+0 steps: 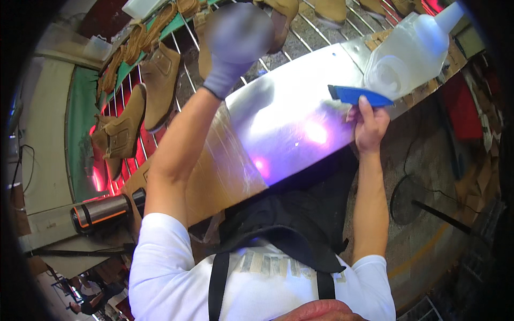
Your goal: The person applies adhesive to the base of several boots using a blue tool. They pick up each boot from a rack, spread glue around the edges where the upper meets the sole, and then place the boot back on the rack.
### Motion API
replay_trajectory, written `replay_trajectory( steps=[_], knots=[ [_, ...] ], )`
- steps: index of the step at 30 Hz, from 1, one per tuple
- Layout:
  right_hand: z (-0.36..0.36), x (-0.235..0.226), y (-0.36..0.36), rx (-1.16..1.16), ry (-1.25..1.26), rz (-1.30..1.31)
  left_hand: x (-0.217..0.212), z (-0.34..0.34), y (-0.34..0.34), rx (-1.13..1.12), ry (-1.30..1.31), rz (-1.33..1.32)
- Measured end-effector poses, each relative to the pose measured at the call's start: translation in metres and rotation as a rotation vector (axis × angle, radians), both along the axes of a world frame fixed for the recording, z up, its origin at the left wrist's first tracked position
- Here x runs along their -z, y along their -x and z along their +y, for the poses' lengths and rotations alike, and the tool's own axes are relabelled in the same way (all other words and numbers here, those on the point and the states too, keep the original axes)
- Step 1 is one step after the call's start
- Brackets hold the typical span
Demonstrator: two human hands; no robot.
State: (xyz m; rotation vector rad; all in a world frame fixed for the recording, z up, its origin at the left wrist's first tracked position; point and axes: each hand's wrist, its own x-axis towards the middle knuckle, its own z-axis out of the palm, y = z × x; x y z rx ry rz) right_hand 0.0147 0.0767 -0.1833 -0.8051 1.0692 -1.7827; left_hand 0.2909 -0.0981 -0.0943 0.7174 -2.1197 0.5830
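My right hand (372, 127) grips a flat blue brush-like tool (364, 97) with a short dark strip at its left end. It holds the tool over the right part of a shiny metal sheet (289, 128). My left hand (235, 45), in a grey glove, reaches out at the far edge among brown suede boots on a rack; its fingers are smeared, and whether it touches a boot cannot be made out. The nearest fully visible boot (161, 83) stands left of my left forearm. Beyond the blue tool is a large translucent plastic bottle (404, 61) with a tapered top.
Metal rack bars (187, 51) run along the far side, with several brown boots and a red glow beneath. Brown cardboard (214, 166) adjoins the metal sheet's left end. A thermos flask (101, 213) lies at the left. A round-based stand (409, 200) is on the floor at right.
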Motion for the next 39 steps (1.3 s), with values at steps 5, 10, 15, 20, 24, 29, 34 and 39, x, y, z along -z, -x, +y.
replay_trajectory(
  steps=[5, 10, 15, 20, 24, 29, 34, 39],
  knots=[
    [0.011, -0.001, 0.0, -0.03, -0.025, 0.128, 0.051, 0.103, -0.014, 0.222, -0.905, 0.626],
    [0.089, -0.041, -0.049, -0.13, -0.224, 0.461, 0.062, 0.136, -0.037, 0.186, -1.11, 0.641],
    [0.099, -0.037, -0.067, 0.07, -0.155, 0.776, 0.064, 0.133, -0.041, 0.172, -1.111, 0.616],
    [0.101, -0.033, -0.076, -0.032, -0.269, 0.641, 0.067, 0.131, -0.046, 0.201, -1.065, 0.565],
    [0.108, -0.042, -0.091, -0.155, -0.302, 0.485, 0.067, 0.13, -0.048, 0.203, -1.059, 0.545],
    [0.083, -0.032, -0.054, -0.085, -0.266, -0.446, 0.067, 0.131, -0.049, 0.184, -1.074, 0.525],
    [0.051, -0.031, -0.026, -0.056, -0.166, -0.382, 0.064, 0.131, -0.048, 0.197, -1.124, 0.572],
    [0.018, -0.01, -0.021, 0.042, -0.07, -0.289, 0.071, 0.127, -0.049, 0.219, -1.047, 0.529]
  ],
)
